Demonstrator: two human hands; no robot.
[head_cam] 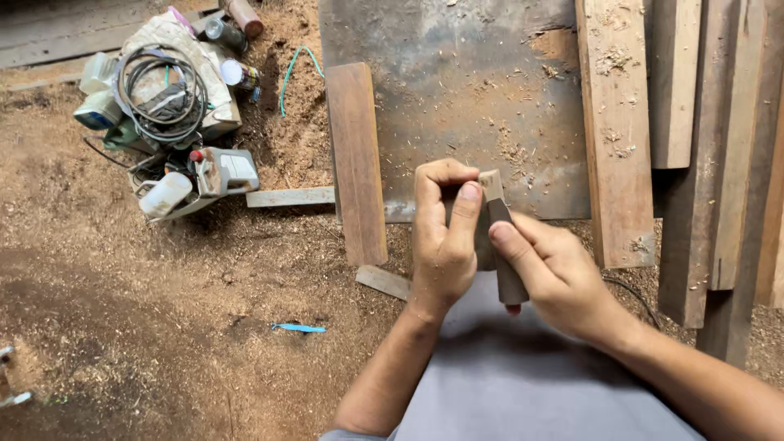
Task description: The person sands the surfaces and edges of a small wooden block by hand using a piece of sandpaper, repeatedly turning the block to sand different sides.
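Both hands are clamped on a small wooden block [500, 245]: left hand [443, 241] wraps its upper end, right hand [555, 273] pinches the lower part. It's held above the lap, with a metal sheet [465, 90], planks [616, 131] and sawdust floor [163, 310] beyond.

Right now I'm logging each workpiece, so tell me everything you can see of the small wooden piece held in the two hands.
The small wooden piece is a narrow, flat-sided block, pale at its squared top end and darker grey-brown lower down. It stands nearly upright, tilted slightly, above the person's grey-clad lap. The left hand wraps its upper part, thumb pressed along the side; the right hand grips lower down, thumb on the face. The bottom end pokes out below the right hand's fingers. Much of it is hidden by the hands.
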